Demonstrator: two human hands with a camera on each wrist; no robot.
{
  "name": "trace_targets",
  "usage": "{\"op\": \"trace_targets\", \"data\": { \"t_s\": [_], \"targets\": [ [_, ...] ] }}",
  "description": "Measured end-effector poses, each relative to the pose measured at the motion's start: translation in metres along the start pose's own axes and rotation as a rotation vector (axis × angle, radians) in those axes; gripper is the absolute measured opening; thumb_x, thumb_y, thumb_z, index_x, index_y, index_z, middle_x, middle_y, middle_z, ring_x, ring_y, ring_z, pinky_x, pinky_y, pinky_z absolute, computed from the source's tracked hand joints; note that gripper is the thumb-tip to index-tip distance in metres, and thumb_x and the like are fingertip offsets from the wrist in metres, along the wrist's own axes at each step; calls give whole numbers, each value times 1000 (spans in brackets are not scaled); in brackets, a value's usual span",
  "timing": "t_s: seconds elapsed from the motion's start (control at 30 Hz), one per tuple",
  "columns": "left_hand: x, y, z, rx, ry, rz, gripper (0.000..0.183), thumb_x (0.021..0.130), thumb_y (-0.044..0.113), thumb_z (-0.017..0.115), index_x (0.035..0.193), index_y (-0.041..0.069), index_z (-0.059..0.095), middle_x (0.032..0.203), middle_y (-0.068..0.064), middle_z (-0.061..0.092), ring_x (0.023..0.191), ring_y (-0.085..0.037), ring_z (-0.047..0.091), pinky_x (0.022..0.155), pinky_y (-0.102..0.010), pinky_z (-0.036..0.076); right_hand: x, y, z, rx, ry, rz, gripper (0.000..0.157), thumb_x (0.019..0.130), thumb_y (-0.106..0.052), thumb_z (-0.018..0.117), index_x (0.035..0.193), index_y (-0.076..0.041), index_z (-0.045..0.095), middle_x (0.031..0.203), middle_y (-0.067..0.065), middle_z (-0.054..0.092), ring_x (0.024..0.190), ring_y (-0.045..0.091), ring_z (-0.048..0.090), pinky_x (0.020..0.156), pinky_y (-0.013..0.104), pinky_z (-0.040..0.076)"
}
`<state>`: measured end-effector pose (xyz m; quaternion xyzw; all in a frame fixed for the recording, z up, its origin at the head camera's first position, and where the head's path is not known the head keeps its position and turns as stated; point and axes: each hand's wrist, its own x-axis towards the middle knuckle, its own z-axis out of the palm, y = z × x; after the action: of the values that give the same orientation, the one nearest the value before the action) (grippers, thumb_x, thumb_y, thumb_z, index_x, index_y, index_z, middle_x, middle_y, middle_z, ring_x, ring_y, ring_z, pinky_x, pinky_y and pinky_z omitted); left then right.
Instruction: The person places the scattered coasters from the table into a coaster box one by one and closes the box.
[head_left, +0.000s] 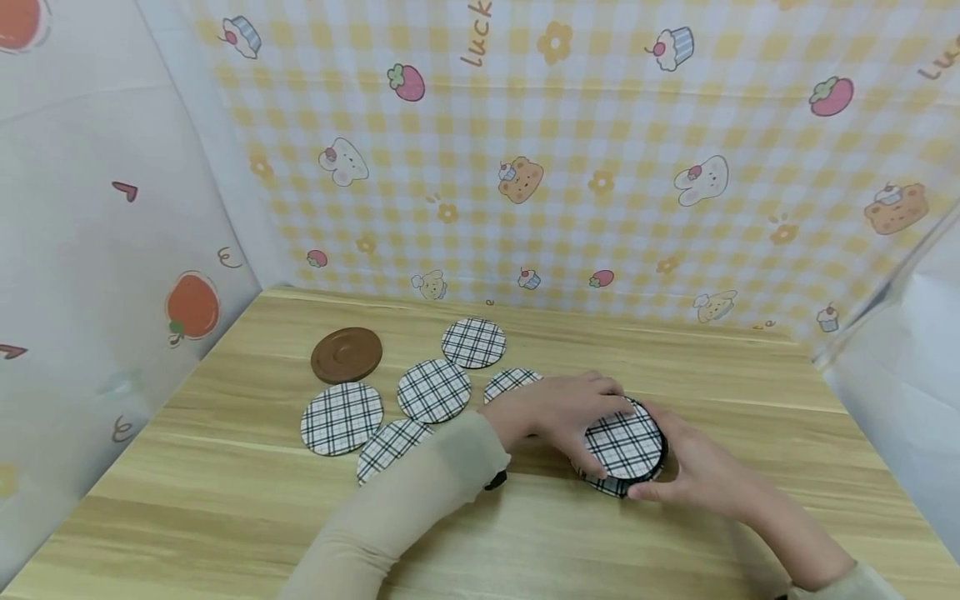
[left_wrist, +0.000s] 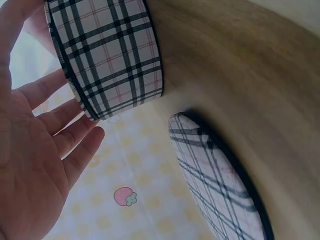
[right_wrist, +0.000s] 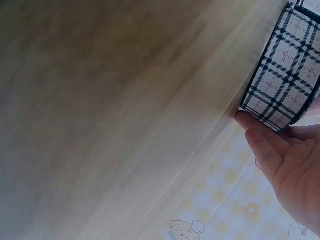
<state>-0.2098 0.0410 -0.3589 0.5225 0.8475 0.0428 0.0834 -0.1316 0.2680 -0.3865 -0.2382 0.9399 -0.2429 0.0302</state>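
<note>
left hand (head_left: 566,412) and right hand (head_left: 701,468) grip a plaid box (left_wrist: 107,57), partly hiding it; a sleeve (head_left: 420,504) partly covers one plaid disc (head_left: 390,446).

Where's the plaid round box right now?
In the head view, the plaid round box is right of centre, between the left hand and the right hand, with loose plaid discs to its left.

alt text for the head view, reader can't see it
A left hand and a right hand hold a round plaid box at a wooden table. Left of the box lie five plaid coasters and a brown disc; a yellow checked cloth hangs behind.
</note>
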Motion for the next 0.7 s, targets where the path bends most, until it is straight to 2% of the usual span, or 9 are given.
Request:
{"op": "trace_targets", "data": {
  "t_s": [0.4,0.7],
  "targets": [
    [7,0,6,15,-4,-3,88,76,64,74,150,30,41,151,7,40,137,-9,35,112,-23,38,-1,0,-2,-6,0,-1,117,74,-61,79,151,9,26,146,30,45,126,44,53,99,62,46],
    [0,-4,7,-1,-6,-6,92,79,66,71,154,24,36,161,3,33,147,-15,29,119,-27,32,-1,-2,-3,-10,-9,0,116,74,-59,79,153,5,24,148,31,42,129,48,50,99,65,45]
  ]
}}
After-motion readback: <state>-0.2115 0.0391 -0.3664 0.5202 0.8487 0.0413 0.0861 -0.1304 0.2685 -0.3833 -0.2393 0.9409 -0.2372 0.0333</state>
